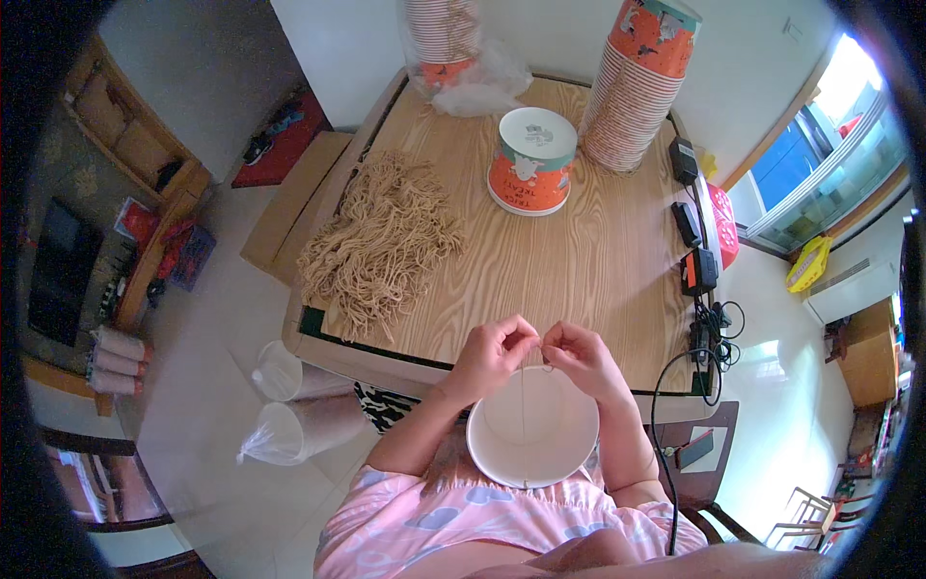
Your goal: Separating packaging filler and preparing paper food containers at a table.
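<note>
Just above the near edge of the desk [540, 280], our left hand [511, 340] and right hand [569, 344] meet with thumbs and forefingers closed, both pinching a thin tan cord [524, 400]. Below the left hand we see a length of it hanging down across the opening of a bucket [487, 436], which sits mouth up in our lap, its inside white and its far rim right under our fingers.

Farther out, on the left of the desk, we have a loose heap of tan cords [381, 241]. Beyond the middle, an orange and teal tub [529, 179] stands upside down. To its right rises a leaning stack of nested tubs [632, 96], and at the far left another stack [444, 39], with a clear plastic bag [482, 85] around its foot. Black adapters [698, 272] and tangled cables [719, 323] line the right edge. On the floor to our left lie bagged stacks [309, 431].
</note>
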The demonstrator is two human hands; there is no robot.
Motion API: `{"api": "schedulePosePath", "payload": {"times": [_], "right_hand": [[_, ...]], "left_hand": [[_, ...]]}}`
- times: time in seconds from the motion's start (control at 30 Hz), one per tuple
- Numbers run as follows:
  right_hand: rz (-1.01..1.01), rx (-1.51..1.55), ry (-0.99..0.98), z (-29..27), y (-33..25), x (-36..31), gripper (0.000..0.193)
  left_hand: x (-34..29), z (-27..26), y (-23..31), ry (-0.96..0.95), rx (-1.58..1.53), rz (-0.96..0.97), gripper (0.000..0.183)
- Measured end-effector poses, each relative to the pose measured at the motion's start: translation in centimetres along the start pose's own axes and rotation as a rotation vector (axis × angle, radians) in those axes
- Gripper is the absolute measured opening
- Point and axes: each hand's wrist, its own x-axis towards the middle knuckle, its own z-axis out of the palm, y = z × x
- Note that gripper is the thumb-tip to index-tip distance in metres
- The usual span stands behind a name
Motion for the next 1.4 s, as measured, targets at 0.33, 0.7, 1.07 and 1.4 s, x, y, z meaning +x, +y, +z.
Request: {"api": "schedulePosePath", "payload": {"times": [0.33, 0.7, 1.07, 1.4], "right_hand": [[0.045, 0.194, 0.008, -0.1, 0.0, -0.3, 0.011], [0.015, 0.180, 0.062, 0.3, -0.6, 0.1, 0.013], [0.076, 0.233, 0.019, 0.1, -0.3, 0.6, 0.012], [0.129, 0.333, 0.006, 0.1, -0.2, 0.8, 0.010]], "left_hand": [[0.4, -1.1, -1.2, 0.060, -0.150, -0.104, 0.015], [0.4, -0.1, -0.9, -0.154, -0.238, -0.182, 0.022], [0.5, -0.5, -1.8, -0.143, -0.334, -0.213, 0.013], [1.0, -1.0, -0.5, -0.126, -0.460, -0.383, 0.012]]}}
